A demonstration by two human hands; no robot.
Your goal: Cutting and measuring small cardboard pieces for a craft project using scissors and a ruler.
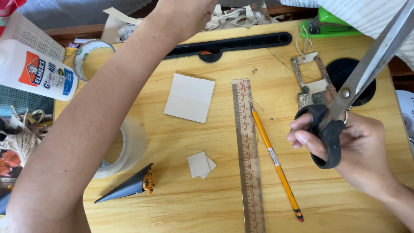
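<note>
Right hand (362, 146) grips rigid steel scissors (345, 92) by black loops, right of the ruler (249, 155); left hand (185, 13) closure unclear.

Bare tabletop (207, 203) at front, ruler (249, 159) and pencil (276, 162) crossing centre

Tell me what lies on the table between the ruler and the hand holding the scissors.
A yellow pencil lies between the ruler and the right hand gripping the scissors, seen from the head camera.

Both forearms bare, no sleeves or jewellery.
</note>
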